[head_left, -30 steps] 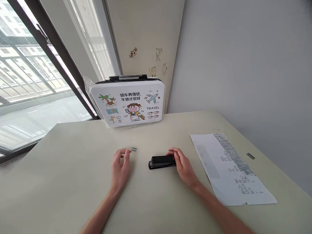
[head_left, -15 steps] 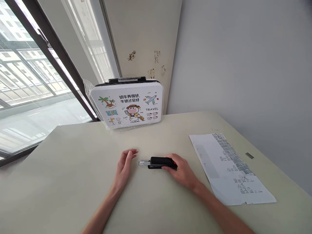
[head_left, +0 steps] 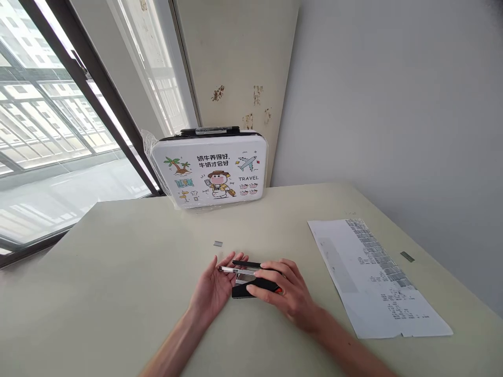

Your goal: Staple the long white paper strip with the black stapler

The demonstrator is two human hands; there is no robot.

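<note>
A black stapler (head_left: pixel 251 287) is held just above the cream table (head_left: pixel 118 272), its metal staple channel pulled out to the left. My right hand (head_left: pixel 285 296) is wrapped over the stapler's body from the right. My left hand (head_left: pixel 215 288) holds the left end, fingertips on the silver channel (head_left: pixel 236 270). A small strip of staples (head_left: pixel 217 243) lies on the table just beyond my left fingers.
A white cartoon-printed case (head_left: pixel 210 170) in plastic wrap stands at the table's back edge against the wall. A printed paper sheet (head_left: pixel 373 277) lies to the right, and another staple strip (head_left: pixel 407 256) beyond it. A window runs along the left.
The stapler's metal channel has slid out to the left and the stapler has been lifted toward me. My left hand has moved from beside the staple strip onto the stapler.
</note>
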